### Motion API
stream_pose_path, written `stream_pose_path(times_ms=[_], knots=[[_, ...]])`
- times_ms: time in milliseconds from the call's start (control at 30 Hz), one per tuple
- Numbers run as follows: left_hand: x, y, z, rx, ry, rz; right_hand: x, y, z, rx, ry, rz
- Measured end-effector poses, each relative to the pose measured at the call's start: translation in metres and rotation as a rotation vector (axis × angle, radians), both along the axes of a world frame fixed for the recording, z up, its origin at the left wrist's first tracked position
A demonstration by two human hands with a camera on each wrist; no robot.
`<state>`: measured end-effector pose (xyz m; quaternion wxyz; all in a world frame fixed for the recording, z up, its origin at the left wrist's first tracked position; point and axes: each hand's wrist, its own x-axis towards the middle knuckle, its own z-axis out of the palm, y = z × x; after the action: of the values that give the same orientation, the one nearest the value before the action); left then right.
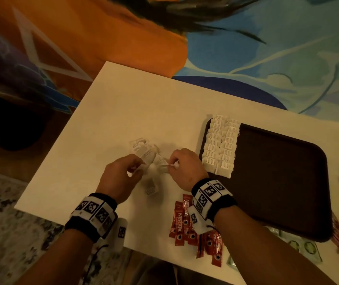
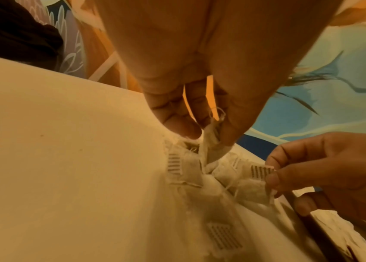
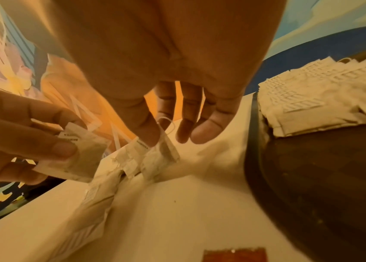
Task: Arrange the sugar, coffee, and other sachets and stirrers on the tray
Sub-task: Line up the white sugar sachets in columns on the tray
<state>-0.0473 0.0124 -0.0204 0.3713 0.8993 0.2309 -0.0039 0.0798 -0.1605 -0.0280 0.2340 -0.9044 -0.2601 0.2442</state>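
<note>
On the white table [image 1: 123,112], left to right: left hand [image 1: 119,173] pinches one papery tea sachet [image 3: 81,156], a grip plain only in the right wrist view. Loose sachets [image 1: 150,157] lie tangled between the hands. Right hand [image 1: 185,165] pinches another sachet [image 2: 260,172] by its printed tag. Red foil coffee sticks [image 1: 183,221] lie partly under the right wrist. Two neat sachet rows [image 1: 220,147] fill the left end of the dark rounded tray [image 1: 277,177].
</note>
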Motion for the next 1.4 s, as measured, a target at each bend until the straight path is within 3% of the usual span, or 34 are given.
stream_pose_path(times_ms=[267,500,733,867,1067,1200,1233,1400], knots=[[0.012,-0.012,0.001,0.010,-0.001,-0.118,0.000,-0.023,-0.002,0.076,0.107,0.028],[0.021,-0.023,0.002,0.021,0.038,-0.157,-0.002,-0.031,-0.007,0.005,0.051,0.060],[0.032,-0.039,0.021,-0.097,0.052,-0.101,0.002,-0.060,0.006,0.241,0.101,-0.046],[0.049,-0.056,0.027,-0.125,0.023,-0.176,0.008,-0.097,0.018,0.344,0.180,-0.168],[0.079,-0.094,0.012,-0.126,0.057,-0.349,0.023,-0.152,0.006,0.175,0.165,-0.355],[0.096,-0.109,-0.001,-0.112,0.108,-0.380,0.028,-0.157,-0.005,0.051,0.190,-0.385],[0.109,-0.134,-0.013,-0.109,0.141,-0.429,0.030,-0.179,-0.015,0.024,0.188,-0.457],[0.123,-0.139,-0.022,-0.071,0.134,-0.400,0.032,-0.167,-0.021,0.048,0.156,-0.488]])
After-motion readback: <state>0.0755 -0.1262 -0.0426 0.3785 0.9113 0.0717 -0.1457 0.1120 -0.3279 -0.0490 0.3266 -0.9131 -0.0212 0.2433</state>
